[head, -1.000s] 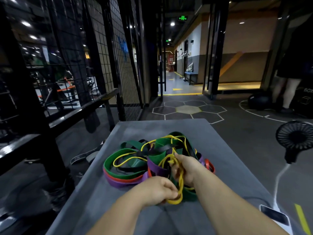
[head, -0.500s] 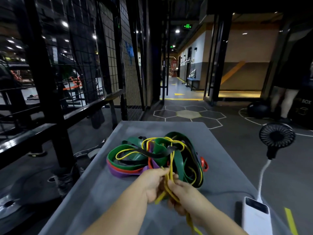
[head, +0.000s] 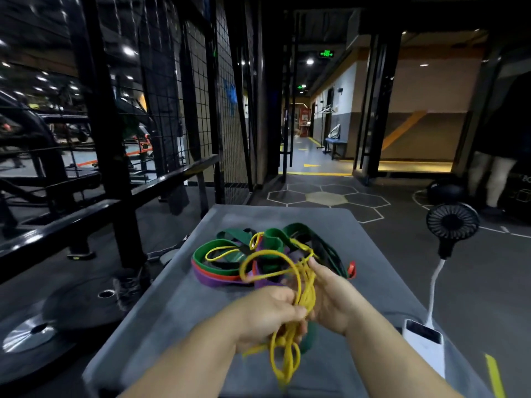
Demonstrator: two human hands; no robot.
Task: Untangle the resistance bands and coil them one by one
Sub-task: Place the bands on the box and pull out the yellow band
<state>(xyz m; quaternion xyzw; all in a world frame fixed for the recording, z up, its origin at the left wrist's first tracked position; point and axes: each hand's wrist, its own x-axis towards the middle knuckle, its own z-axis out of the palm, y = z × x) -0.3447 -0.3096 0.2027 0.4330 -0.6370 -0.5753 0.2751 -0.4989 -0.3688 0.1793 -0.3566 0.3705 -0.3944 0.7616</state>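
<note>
A tangle of resistance bands [head: 227,262], green, purple, red and black, lies in the middle of a grey table [head: 178,305]. A thin yellow band [head: 301,285] runs out of the tangle toward me in several loops. My left hand [head: 267,314] grips a bunch of its strands just above the table. My right hand [head: 330,294] is close beside it on the right, fingers along the same yellow strands with a finger stretched toward the pile. Loose yellow loops hang below both hands. A dark green band end [head: 309,340] shows under my hands.
A white power bank [head: 425,343] lies at the table's right edge, cabled to a small black fan [head: 452,222]. Black metal racks and mesh stand to the left, weight plates [head: 31,331] on the floor. A person's legs [head: 494,173] stand at far right.
Both hands have drawn back toward me, pulling more of the yellow band out of the pile. Its loops now hang longer under my hands.
</note>
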